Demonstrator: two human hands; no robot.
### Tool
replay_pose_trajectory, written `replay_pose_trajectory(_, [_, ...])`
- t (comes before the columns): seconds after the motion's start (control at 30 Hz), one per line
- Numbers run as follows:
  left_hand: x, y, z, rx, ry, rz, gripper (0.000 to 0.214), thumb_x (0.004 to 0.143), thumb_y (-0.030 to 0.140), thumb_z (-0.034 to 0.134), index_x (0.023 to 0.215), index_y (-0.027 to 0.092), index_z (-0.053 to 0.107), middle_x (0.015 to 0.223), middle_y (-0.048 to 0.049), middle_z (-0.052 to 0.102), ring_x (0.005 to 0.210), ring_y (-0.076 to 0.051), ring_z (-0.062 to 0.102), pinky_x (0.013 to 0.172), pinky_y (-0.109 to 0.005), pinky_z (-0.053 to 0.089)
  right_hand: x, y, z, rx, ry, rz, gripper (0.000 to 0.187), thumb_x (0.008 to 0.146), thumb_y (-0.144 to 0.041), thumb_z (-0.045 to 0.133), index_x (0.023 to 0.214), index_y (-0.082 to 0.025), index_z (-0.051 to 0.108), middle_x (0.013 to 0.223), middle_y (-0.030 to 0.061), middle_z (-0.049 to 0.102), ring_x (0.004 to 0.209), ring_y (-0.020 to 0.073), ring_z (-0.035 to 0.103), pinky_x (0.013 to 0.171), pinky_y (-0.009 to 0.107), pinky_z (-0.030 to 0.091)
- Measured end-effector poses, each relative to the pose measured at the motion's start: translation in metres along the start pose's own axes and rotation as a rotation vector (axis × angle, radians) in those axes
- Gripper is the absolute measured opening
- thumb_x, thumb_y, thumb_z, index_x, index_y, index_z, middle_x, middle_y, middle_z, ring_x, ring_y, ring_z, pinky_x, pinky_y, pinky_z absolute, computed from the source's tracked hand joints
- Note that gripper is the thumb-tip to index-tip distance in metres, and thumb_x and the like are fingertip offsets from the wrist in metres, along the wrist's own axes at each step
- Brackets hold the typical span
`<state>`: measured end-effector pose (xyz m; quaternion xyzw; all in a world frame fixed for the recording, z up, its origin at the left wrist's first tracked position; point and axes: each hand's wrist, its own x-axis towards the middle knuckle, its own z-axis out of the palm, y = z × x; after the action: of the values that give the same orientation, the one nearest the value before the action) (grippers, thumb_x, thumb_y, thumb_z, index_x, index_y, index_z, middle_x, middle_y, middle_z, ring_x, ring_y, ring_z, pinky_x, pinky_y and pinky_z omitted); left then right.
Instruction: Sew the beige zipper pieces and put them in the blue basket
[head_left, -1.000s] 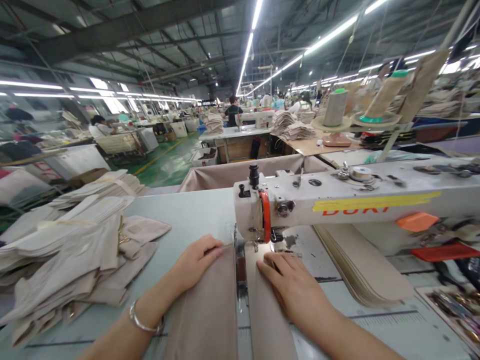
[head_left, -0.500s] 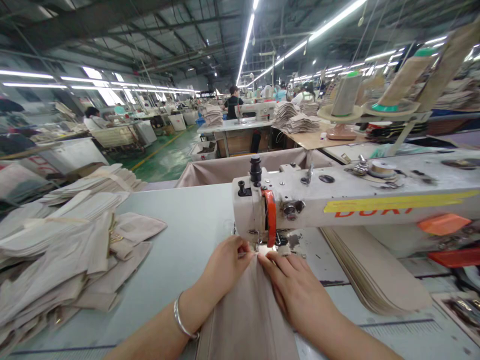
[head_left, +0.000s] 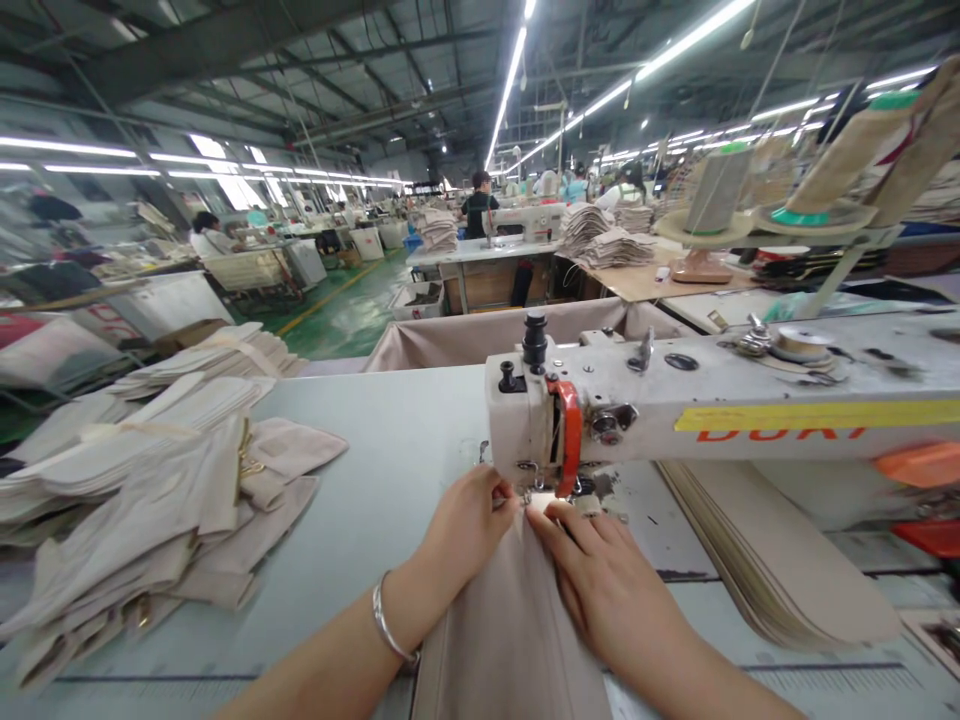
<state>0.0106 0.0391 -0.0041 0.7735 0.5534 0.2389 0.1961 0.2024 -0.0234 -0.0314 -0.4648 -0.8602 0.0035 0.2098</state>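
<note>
A beige fabric piece (head_left: 510,630) lies in front of me on the pale table (head_left: 390,450), its far end under the head of a white sewing machine (head_left: 675,405). My left hand (head_left: 469,525), with a silver bracelet at the wrist, pinches the fabric's far left corner right at the needle. My right hand (head_left: 604,580) lies on the fabric's right side, fingers pressed down close to the presser foot. The two hands nearly touch at the needle.
A heap of beige fabric pieces (head_left: 142,500) covers the table's left side. A stack of cut pieces (head_left: 780,560) lies under the machine arm at the right. Thread cones (head_left: 720,190) stand behind. Other people work at tables far back.
My hands have moved together and forward, bringing two separated fabric edges into one under the needle. The view has shifted slightly left.
</note>
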Motion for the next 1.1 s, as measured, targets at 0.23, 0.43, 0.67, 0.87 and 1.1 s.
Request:
replay_pose_trajectory(0.23, [-0.025, 0.011, -0.009, 0.175, -0.058, 0.309, 0.015, 0.094, 0.013, 0.054, 0.104, 0.018, 0.065, 0.113, -0.0051, 0.066, 0.108, -0.022, 0.058, 0.097, -0.038, 0.046, -0.005, 0.004, -0.002, 0.095, -0.006, -0.029, 0.046, 0.092, -0.012, 0.050, 0.137, -0.020, 0.048, 0.128, 0.0095, 0.052, 0.108, 0.0271, 0.047, 0.093, 0.046, 0.041])
replay_pose_trajectory(0.43, [-0.031, 0.007, -0.013, 0.227, -0.129, 0.413, 0.021, 0.097, 0.013, 0.051, 0.115, 0.017, 0.062, 0.124, -0.0041, 0.064, 0.120, -0.020, 0.054, 0.110, -0.039, 0.040, -0.005, 0.004, -0.001, 0.109, -0.007, -0.021, 0.049, 0.091, -0.009, 0.049, 0.138, -0.022, 0.047, 0.129, 0.0101, 0.053, 0.109, 0.0265, 0.049, 0.094, 0.046, 0.042])
replay_pose_trajectory(0.67, [-0.026, 0.002, -0.012, 0.271, -0.116, 0.399, 0.023, 0.098, 0.014, 0.049, 0.115, 0.021, 0.062, 0.125, -0.0026, 0.064, 0.120, -0.019, 0.054, 0.110, -0.041, 0.040, -0.007, 0.004, 0.000, 0.067, -0.037, 0.008, 0.054, 0.090, -0.008, 0.049, 0.141, -0.021, 0.044, 0.129, 0.0114, 0.053, 0.110, 0.0280, 0.049, 0.093, 0.047, 0.043])
replay_pose_trajectory(0.87, [-0.037, 0.004, -0.021, 0.365, -0.178, 0.428, 0.033, 0.097, 0.011, 0.046, 0.126, 0.021, 0.057, 0.139, -0.0033, 0.056, 0.134, -0.022, 0.045, 0.116, -0.047, 0.035, -0.007, 0.003, -0.004, 0.101, -0.033, -0.007, 0.052, 0.090, -0.008, 0.050, 0.139, -0.021, 0.045, 0.129, 0.0102, 0.053, 0.111, 0.0270, 0.049, 0.094, 0.046, 0.042])
replay_pose_trajectory(1.1, [-0.117, -0.017, 0.004, 0.341, -0.070, 0.839, 0.027, 0.098, 0.018, 0.048, 0.123, 0.021, 0.059, 0.124, -0.0028, 0.067, 0.123, -0.019, 0.057, 0.115, -0.036, 0.036, -0.007, 0.002, -0.005, 0.112, 0.010, -0.015, 0.042, 0.093, -0.008, 0.045, 0.131, -0.022, 0.052, 0.128, 0.0081, 0.054, 0.111, 0.0252, 0.049, 0.094, 0.045, 0.041])
